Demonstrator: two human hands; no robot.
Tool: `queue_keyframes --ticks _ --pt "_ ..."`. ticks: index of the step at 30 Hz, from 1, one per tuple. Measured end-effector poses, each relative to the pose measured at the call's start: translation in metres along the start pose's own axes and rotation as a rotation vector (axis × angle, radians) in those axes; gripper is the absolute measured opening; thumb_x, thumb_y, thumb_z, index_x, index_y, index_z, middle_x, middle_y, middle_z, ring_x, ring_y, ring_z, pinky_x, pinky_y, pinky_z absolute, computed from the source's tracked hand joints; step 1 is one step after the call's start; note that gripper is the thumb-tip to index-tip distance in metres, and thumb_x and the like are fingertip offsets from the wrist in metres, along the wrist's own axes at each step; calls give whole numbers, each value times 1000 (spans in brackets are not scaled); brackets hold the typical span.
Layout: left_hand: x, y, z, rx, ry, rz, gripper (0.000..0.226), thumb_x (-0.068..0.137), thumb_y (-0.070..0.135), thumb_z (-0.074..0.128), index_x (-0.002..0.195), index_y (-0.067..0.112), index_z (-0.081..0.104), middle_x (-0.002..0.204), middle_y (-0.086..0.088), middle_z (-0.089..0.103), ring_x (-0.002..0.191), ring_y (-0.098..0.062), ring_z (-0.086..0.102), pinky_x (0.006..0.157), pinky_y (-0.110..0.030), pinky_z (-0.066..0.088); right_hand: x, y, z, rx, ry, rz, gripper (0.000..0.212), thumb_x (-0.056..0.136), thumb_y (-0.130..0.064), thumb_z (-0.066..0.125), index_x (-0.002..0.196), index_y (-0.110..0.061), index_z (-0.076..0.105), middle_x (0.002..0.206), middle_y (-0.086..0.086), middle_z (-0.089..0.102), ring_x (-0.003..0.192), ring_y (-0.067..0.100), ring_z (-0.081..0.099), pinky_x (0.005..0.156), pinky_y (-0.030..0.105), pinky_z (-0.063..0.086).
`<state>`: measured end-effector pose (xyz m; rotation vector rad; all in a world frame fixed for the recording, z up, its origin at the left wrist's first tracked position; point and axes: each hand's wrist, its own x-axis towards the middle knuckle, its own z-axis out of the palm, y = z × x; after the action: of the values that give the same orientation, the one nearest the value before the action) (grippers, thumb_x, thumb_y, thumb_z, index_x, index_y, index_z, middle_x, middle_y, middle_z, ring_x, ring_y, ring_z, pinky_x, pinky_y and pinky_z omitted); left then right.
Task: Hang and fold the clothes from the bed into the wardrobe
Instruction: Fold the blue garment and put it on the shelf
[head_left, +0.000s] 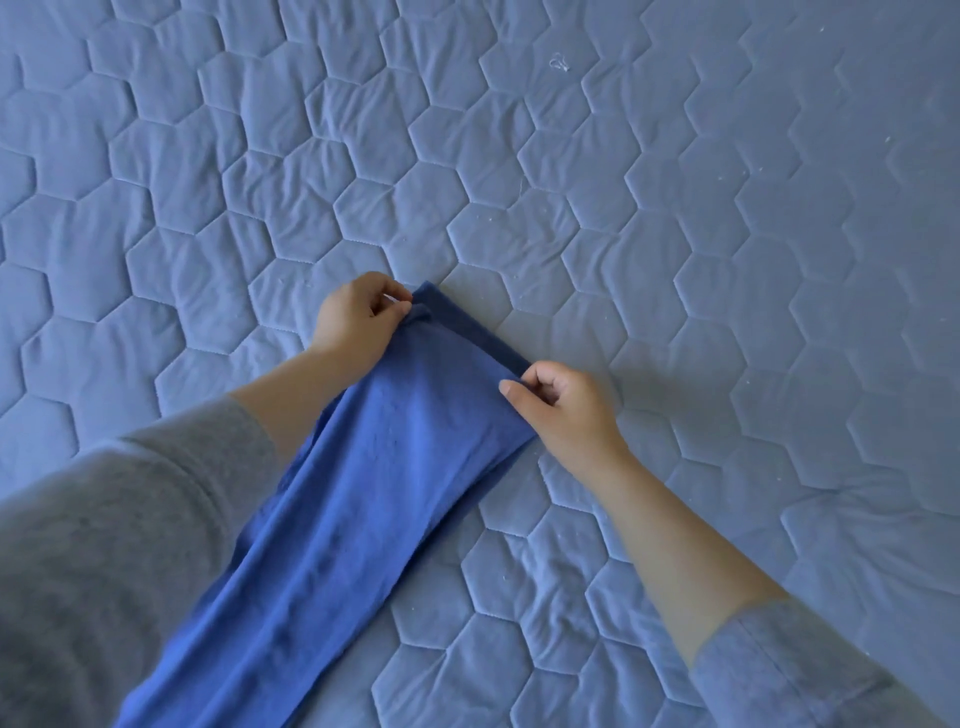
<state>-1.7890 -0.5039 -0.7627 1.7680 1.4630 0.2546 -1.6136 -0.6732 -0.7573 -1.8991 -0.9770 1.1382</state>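
Blue cloth is taking up the middle of the view: a blue garment (374, 467), folded into a long narrow strip, is lying on the bed (727, 208) and running from the lower left edge of the picture up to the centre. Whether it is a shirt or trousers cannot be told. Its far end is resting flat on the quilted cover, and a darker band (478, 332) is showing along that end, just beyond the brighter top layer. The left hand (353, 322) is gripping the far left corner of the strip, its fingers (397, 306) curling in and pinching the cloth, which is bunching slightly under them. The right hand (563, 410) is holding the far right corner in the same way, its fingers (511, 387) closing tightly on the edge. The two hands are sitting apart, with the width of the strip lying between them. The bed cover is showing a stitched hexagon pattern in a paler grey-blue and is wrinkling in places. A grey left sleeve (104, 545) and a grey right sleeve (789, 670) are covering the arms above the bare forearms. A small pale thread (558, 62) is lying on the cover well beyond the garment, near the top of the view.
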Motion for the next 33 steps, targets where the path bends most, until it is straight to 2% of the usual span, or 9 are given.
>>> queue_keyframes --ticks 3,9,13,16,18,23,26,30,33 --pt "-2 3 1 -9 31 27 11 95 19 56 97 17 66 73 9 57 67 -3 50 54 -5 35 3 6 -3 -182 70 -52 34 92 -32 64 64 -17 50 47 -13 44 46 8 37 48 17 29" --pt "1 10 -1 -29 -192 -63 18 76 37 81 83 24 70 65 12 62 56 2 55 47 -3 38 9 7 -9 -180 54 -53 28 92 -25 65 67 -16 55 48 -14 48 49 3 44 51 12 34" --pt "5 9 -7 119 -270 -27 15 73 29 83 81 21 72 75 8 67 73 -9 62 59 -12 44 7 15 -19 -180 47 27 22 88 -23 68 70 -11 62 59 -3 60 55 2 50 57 15 41" --pt "1 8 -10 227 -365 43 29 65 40 87 84 27 68 80 13 67 77 -5 63 70 -19 48 4 19 -23 -181 21 63 22 87 -24 70 71 -10 65 56 -4 58 53 4 48 57 19 40" --pt "-3 6 -7 276 -394 117 31 67 33 87 88 28 65 80 16 64 79 -6 63 73 -23 51 3 19 -22 -164 19 75 21 87 -24 71 73 -10 66 59 -1 61 55 5 50 58 20 42" --pt "-8 8 -1 381 -377 376 37 74 23 80 106 22 62 87 11 59 82 -14 60 76 -30 51 3 18 -17 -165 40 85 16 86 -21 72 75 -11 67 59 -5 61 54 5 51 58 18 43" --pt "-8 7 6 431 -279 509 20 83 12 69 103 11 67 91 1 64 88 -22 61 76 -32 47 2 18 -16 -154 51 83 15 87 -19 70 74 -13 66 52 -13 56 50 1 49 55 12 38" --pt "2 11 7 235 -43 271 16 90 11 59 95 14 73 93 -2 70 89 -21 60 74 -27 40 -2 14 -15 -156 150 18 18 89 -19 66 72 -15 62 49 -18 52 50 2 48 53 10 37" --pt "21 16 3 239 -3 162 13 89 13 62 95 12 73 98 -6 69 96 -24 59 76 -27 39 -2 17 -15 -220 204 0 20 90 -22 64 72 -18 59 55 -18 55 55 4 50 54 12 38"
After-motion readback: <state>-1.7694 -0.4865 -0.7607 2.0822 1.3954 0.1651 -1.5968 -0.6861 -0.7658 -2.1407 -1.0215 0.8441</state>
